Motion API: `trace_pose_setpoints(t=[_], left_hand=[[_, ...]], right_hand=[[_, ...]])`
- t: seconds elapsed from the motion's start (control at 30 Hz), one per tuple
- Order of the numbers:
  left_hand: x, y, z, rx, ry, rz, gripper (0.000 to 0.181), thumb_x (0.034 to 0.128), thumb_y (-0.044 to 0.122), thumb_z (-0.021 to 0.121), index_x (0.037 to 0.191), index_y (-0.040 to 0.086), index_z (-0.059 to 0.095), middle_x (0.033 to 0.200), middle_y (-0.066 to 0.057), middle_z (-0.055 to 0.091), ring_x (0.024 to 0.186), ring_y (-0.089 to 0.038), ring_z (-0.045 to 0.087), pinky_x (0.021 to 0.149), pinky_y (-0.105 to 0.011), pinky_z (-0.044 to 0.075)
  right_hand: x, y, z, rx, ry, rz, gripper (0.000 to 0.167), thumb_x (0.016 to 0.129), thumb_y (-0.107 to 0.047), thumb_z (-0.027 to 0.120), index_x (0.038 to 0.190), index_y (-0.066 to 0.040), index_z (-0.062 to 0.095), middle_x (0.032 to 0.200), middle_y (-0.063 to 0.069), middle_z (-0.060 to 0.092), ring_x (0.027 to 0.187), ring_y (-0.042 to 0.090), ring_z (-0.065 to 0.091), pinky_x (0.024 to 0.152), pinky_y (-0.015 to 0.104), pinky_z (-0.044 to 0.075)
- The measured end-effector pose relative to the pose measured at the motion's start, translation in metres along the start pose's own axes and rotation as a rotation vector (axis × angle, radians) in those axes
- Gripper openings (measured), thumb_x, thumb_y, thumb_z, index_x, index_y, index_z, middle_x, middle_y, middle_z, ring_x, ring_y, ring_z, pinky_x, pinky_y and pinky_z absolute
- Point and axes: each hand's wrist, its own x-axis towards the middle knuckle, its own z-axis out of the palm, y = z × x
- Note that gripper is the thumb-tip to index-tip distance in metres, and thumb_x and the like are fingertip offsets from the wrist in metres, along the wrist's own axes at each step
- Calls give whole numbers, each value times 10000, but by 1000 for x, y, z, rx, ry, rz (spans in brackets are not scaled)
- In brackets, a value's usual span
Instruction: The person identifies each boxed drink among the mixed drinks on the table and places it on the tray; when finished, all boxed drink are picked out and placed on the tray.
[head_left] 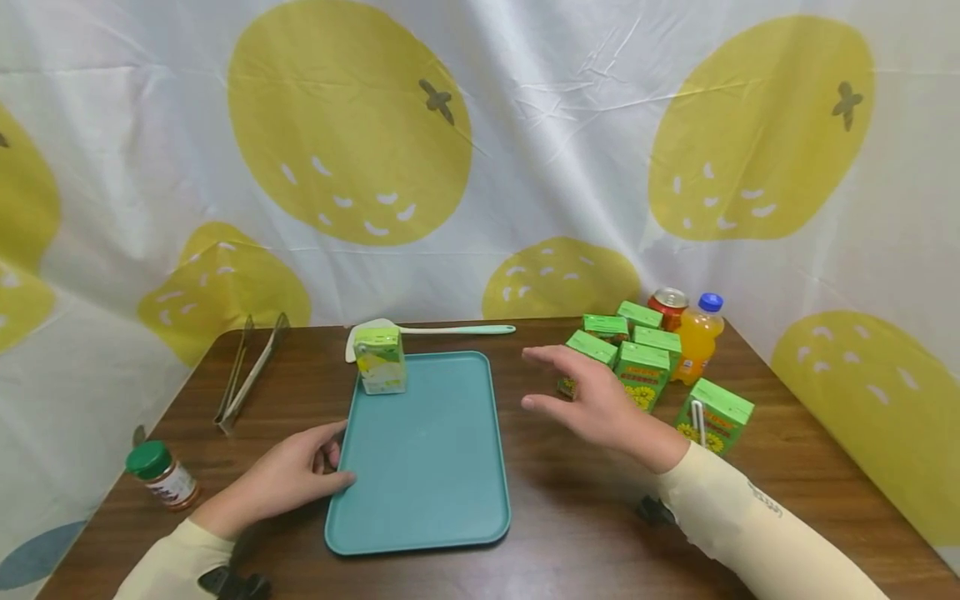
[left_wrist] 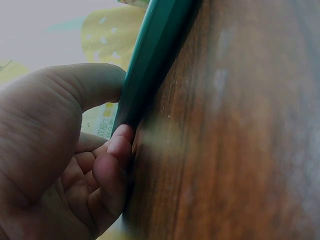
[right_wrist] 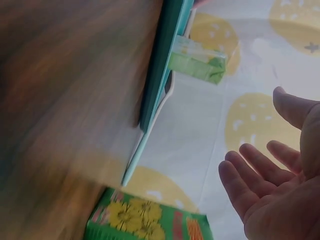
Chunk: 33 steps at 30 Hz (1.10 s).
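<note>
A teal tray (head_left: 427, 458) lies on the table, with a yellow-green drink carton (head_left: 380, 360) upright in its far left corner. My left hand (head_left: 288, 477) grips the tray's left edge. In the left wrist view the thumb touches the rim (left_wrist: 145, 60) and the curled fingers (left_wrist: 109, 175) reach beneath it. Right of the tray, my right hand (head_left: 592, 400) is in the air, holding nothing, its fingers and thumb spread apart. Beside and behind it stand several green drink cartons (head_left: 643, 375), partly hidden by the hand. One more green carton (head_left: 718, 408) stands nearer the right wrist.
Behind the tray lies a spatula (head_left: 457, 330) with a pale handle. Metal tongs (head_left: 251, 375) and a green-capped spice jar (head_left: 161, 475) are on the left. An orange soda bottle (head_left: 697, 337) and a red can (head_left: 669, 304) stand at the back right. A patterned curtain (head_left: 555, 167) hangs behind.
</note>
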Motion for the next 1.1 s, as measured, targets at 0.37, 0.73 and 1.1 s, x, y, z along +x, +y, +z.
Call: trace_pose_setpoints(t=[0.37, 0.73, 1.1], left_hand=[[0, 1, 0, 7, 5, -2, 842, 930, 240, 910, 1547, -165, 504, 945, -3, 614, 716, -96, 550, 623, -275, 481], [-1, 1, 0, 3, -1, -19, 851, 937, 245, 907, 1559, -160, 492, 959, -10, 618, 718, -108, 549, 619, -278, 474], [-1, 2, -1, 0, -5, -17, 866, 940, 259, 906, 1568, -161, 481, 962, -8, 618, 717, -105, 545, 621, -277, 472]], right_hand=[[-33, 12, -26, -56, -1, 57, 614, 961, -228, 918, 1514, -131, 671, 1498, 35, 688, 1280, 354, 711, 1013, 571, 588], [-54, 18, -68, -197, 128, -29, 625, 871, -94, 968, 1442, -129, 719, 1389, 18, 746, 1164, 286, 745, 882, 173, 541], [-66, 30, -108, -366, 166, -7, 656, 817, -103, 998, 1418, -116, 735, 1385, 70, 748, 1106, 278, 719, 903, 259, 496]])
